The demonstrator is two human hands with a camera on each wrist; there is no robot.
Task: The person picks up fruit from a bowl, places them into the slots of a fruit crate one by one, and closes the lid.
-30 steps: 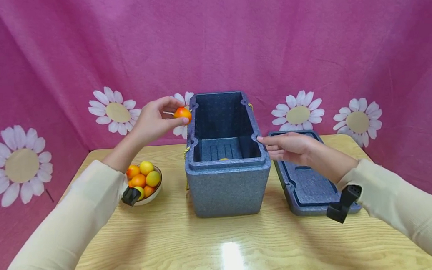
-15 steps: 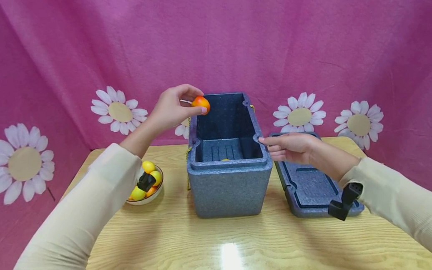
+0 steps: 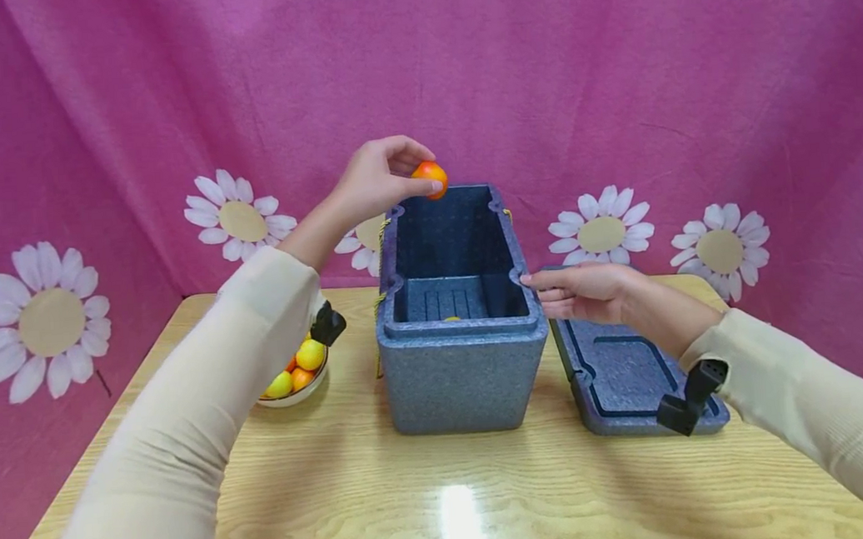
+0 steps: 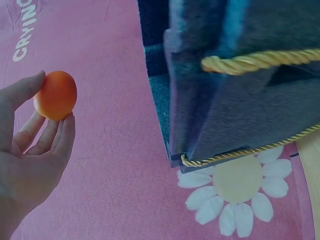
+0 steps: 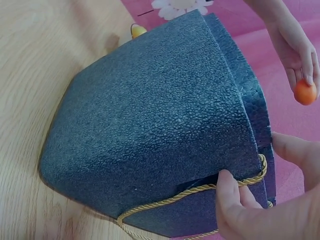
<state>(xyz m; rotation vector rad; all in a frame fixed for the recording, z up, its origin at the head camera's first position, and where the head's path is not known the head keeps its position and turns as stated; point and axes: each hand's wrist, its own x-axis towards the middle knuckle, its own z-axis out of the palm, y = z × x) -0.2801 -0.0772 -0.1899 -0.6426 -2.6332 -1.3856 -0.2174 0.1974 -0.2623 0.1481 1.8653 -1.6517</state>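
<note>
My left hand (image 3: 385, 172) pinches a small, round orange-red fruit (image 3: 432, 178) between thumb and fingertips, raised over the far left part of a deep grey foam box (image 3: 462, 384). In the left wrist view the smooth orange fruit (image 4: 56, 95) shows in the fingers, beside the box. My right hand (image 3: 591, 290) touches the box's right side: the thumb is at the rim, and the extended fingers lie against the outer wall by a twisted yellow rope (image 5: 170, 201). Inside the box, a bit of something yellow (image 3: 452, 319) shows above the near rim.
A bowl (image 3: 290, 399) of yellow and orange fruits stands left of the box, partly hidden by my left sleeve. To the right, the grey foam lid (image 3: 627, 373) lies on the wooden table (image 3: 357, 500). A pink cloth (image 3: 462, 67) with white daisies hangs behind.
My left hand has moved right and upward with the fruit, from beside the box's left rim to over its far left part. The right hand stays at the right rim.
</note>
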